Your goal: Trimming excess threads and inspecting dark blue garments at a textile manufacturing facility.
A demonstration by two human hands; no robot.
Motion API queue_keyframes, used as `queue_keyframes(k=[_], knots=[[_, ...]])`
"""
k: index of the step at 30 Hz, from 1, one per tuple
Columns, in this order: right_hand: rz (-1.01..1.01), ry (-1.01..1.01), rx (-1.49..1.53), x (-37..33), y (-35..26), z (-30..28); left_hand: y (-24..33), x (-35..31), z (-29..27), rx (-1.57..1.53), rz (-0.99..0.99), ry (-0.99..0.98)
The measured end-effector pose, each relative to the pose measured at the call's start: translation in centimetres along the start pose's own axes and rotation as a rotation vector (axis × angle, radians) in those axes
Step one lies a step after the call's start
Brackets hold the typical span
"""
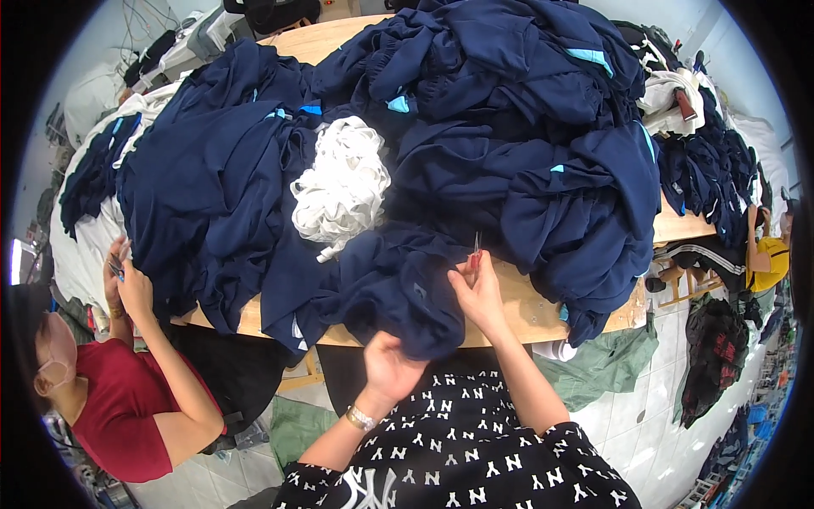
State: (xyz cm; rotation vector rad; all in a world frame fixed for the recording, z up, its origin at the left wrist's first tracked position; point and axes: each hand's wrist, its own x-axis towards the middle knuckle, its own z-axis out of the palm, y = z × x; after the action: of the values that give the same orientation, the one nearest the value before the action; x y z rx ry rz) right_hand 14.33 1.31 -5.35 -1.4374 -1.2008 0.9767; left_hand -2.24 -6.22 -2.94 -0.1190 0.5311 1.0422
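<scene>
At the near edge of the table, a navy garment (386, 288) lies bunched in front of me. My left hand (392, 369) is closed on its near edge, with the fingertips partly hidden by the cloth. To the right of that garment, my right hand (479, 297) grips a small pair of thread snips (475, 254) with red on the handle. The metal tips point away from me, over the cloth. Just beyond the garment sits a tangled heap of white tape or strips (339, 182).
Large piles of navy garments (509, 68) with light blue bits cover much of the wooden table (509, 301). At left, a co-worker in a red shirt (127, 403) holds a small tool. Another person in yellow (767, 263) sits far right. Green cloth (606, 356) lies on the floor.
</scene>
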Motion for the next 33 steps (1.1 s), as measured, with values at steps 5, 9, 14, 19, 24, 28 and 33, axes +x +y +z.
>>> queue_keyframes(k=[5, 9, 14, 19, 24, 28, 33], knots=[[0.253, -0.174, 0.576, 1.0, -3.5, -1.4, 0.3, -3.0, -0.4, 1.706, -0.039, -0.272], [0.315, -0.205, 0.727, 1.4, -5.9, -2.3, 4.2, -4.1, 6.1, 1.511, -0.095, -0.317], [0.461, -0.219, 0.791, 1.3, -7.9, -2.1, 6.2, -0.5, 8.9, 1.751, 0.964, -0.068], [0.368, -0.268, 0.714, 1.3, -8.8, -1.8, 6.7, 2.4, 7.9, 1.969, 1.003, -0.175], [0.204, -0.299, 0.621, 1.5, -9.2, -2.0, 5.1, 3.8, 7.5, 2.044, 1.023, -0.288], [0.167, -0.317, 0.565, 1.7, -8.9, -2.2, 4.6, 3.9, 7.7, 1.819, 1.087, -0.238], [0.159, -0.386, 0.446, 2.2, -8.6, -2.5, 6.6, 4.4, 8.4, 1.627, 1.116, -0.166]])
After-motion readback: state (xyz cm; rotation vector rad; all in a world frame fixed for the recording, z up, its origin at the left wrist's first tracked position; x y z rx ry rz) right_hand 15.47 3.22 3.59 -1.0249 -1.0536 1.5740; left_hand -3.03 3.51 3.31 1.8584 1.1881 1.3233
